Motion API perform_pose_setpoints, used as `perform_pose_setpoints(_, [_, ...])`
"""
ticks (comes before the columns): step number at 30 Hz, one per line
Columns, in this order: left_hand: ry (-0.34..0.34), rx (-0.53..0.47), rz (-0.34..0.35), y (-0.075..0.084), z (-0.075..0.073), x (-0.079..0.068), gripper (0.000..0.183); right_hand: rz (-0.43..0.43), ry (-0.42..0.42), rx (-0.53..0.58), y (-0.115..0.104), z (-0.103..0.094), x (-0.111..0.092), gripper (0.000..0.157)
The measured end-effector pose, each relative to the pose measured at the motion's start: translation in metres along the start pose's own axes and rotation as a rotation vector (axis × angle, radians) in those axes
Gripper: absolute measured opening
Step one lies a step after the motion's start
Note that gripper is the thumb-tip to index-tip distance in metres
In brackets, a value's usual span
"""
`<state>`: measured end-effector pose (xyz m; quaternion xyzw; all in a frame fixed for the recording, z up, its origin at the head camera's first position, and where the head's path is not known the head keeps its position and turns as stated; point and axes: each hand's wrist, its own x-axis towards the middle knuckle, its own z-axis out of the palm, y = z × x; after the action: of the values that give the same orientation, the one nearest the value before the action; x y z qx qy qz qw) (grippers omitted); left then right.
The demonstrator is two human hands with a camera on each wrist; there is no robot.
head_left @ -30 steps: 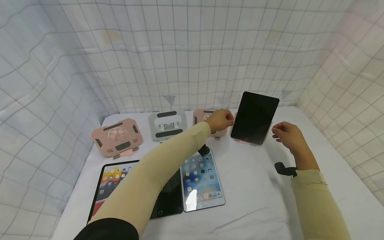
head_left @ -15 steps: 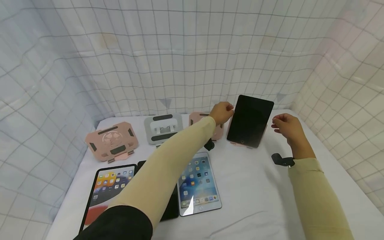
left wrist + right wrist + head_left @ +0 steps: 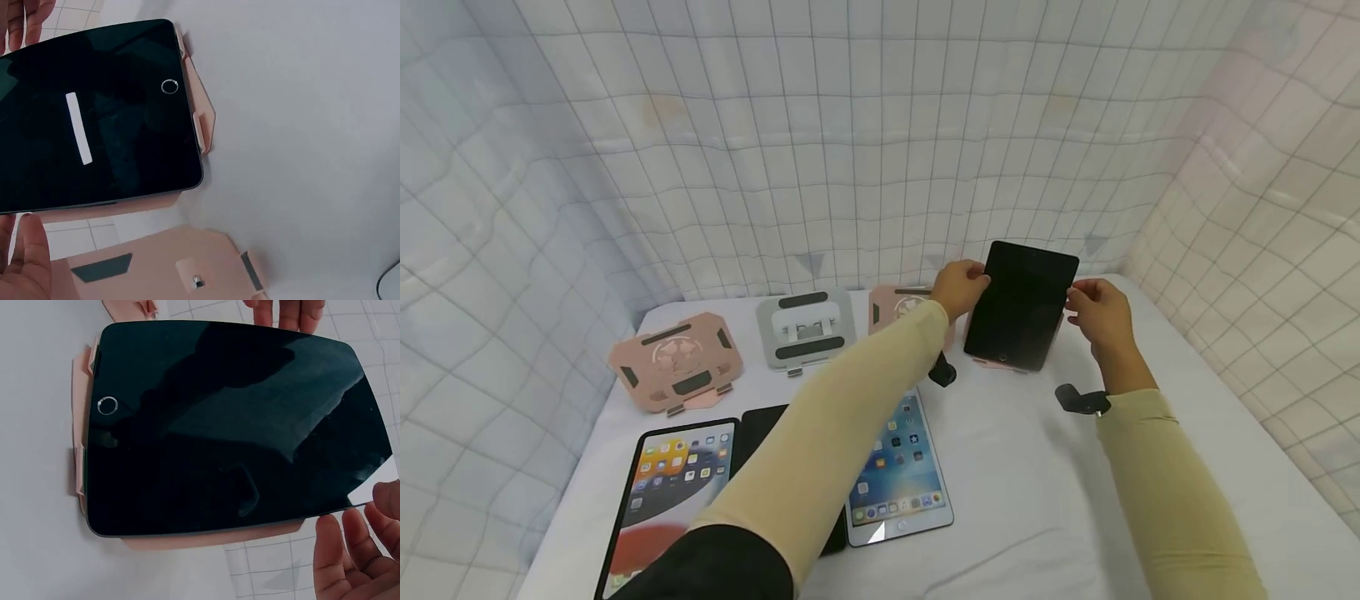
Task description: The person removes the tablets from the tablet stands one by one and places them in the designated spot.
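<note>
A black tablet [image 3: 1022, 304] leans upright on a pink folding stand [image 3: 78, 425], its lower edge in the stand's small lips. My left hand [image 3: 959, 288] holds the tablet's left side edge with thumb and fingertips. At the opposite side edge, my right hand [image 3: 1099, 315] pinches the tablet, thumb toward the screen in the right wrist view. Most of the stand is hidden behind the tablet. Close to my left hand stands a second pink stand [image 3: 169, 262], partly covered by my forearm in the head view.
Further left stand a grey stand [image 3: 806, 327] and another pink stand [image 3: 677, 360]. Nearer lie a tablet with a lit screen [image 3: 673, 492], a black tablet [image 3: 760, 423] and a white tablet [image 3: 910, 467], partly under my left arm. A gridded curtain [image 3: 865, 150] hangs behind.
My right hand has moved left onto the tablet's right edge, from which it was apart before. My left hand has come up against the left edge. The head view has shifted slightly.
</note>
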<state>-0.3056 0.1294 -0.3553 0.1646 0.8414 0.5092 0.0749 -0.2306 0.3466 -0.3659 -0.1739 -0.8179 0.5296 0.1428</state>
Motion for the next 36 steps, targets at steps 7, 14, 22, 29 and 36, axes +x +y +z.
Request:
perform_pose_setpoints(7, [0.077,-0.077,0.000,-0.003,0.007,-0.002,0.027,-0.010,0.046,0.037,0.005,0.003,0.001,0.033])
perform_pose_setpoints(14, [0.101,-0.095,0.007,-0.007,0.010,0.000,0.019,-0.048,0.095,0.038,0.008,0.005,-0.002,0.025])
perform_pose_setpoints(22, [0.097,-0.133,0.015,-0.013,0.013,-0.004,0.018,-0.099,0.134,0.123,0.015,0.010,-0.005,0.022])
perform_pose_setpoints(29, [0.062,-0.204,0.026,-0.016,0.009,-0.007,0.016,-0.105,0.143,0.142,0.017,0.011,-0.007,0.023])
perform_pose_setpoints(36, [-0.001,-0.251,0.060,-0.017,0.001,-0.010,0.013,-0.151,0.115,0.133,0.011,0.004,-0.018,0.015])
